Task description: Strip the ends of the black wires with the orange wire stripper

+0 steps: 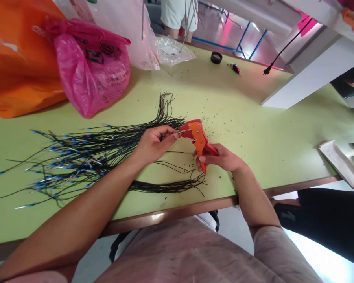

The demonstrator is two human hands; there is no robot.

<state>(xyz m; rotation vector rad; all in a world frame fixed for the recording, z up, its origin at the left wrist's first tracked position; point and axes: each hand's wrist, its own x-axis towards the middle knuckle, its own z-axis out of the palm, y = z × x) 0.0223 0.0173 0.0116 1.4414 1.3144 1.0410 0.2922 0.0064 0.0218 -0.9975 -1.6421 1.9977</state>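
My right hand [221, 158] grips the handles of an orange and red wire stripper [198, 137], its jaws pointing left. My left hand [155, 142] pinches the end of a thin black wire [177, 152] and holds it at the stripper's jaws. Under and left of my hands a big spread of black wires with blue tips [76, 161] lies on the green table [253, 129]. A smaller bunch of black wires [168, 185] lies near the front edge.
An orange bag [14, 59], a pink plastic bag [91, 70] and clear bags [135, 31] stand at the back left. A black tape roll [216, 57] and a small tool [235, 68] lie far back. Black specks dot the table. Another person's legs [178, 15] show beyond.
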